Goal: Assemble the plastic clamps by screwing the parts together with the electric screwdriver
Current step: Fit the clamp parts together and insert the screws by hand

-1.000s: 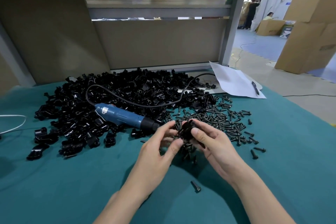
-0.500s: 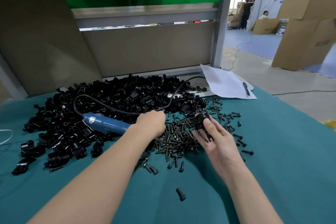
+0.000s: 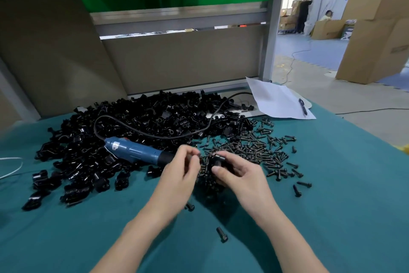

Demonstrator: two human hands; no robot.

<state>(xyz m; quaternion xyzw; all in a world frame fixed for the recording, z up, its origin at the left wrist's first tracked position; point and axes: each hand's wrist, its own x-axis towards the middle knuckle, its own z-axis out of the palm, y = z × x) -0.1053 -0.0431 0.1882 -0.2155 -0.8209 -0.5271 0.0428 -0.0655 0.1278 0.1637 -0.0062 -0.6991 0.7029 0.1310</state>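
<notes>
My right hand (image 3: 240,175) grips a black plastic clamp (image 3: 218,161) above the pile of black screws (image 3: 254,151). My left hand (image 3: 180,169) is close beside it, its fingertips pinching a small black screw (image 3: 198,157) near the clamp. The blue electric screwdriver (image 3: 135,152) lies on the green mat just left of my left hand, its black cable looping back over the big heap of black clamp parts (image 3: 132,131). Neither hand touches the screwdriver.
A white sheet (image 3: 274,100) with a pen (image 3: 302,106) lies at the back right. Loose screws (image 3: 222,234) lie on the green mat (image 3: 332,206) near my forearms. A white cord (image 3: 11,166) runs at the left edge. Cardboard boxes and people stand beyond the bench, right.
My left hand has come back from the screw pile by the screwdriver tip and now holds a screw next to the clamp in my right hand.
</notes>
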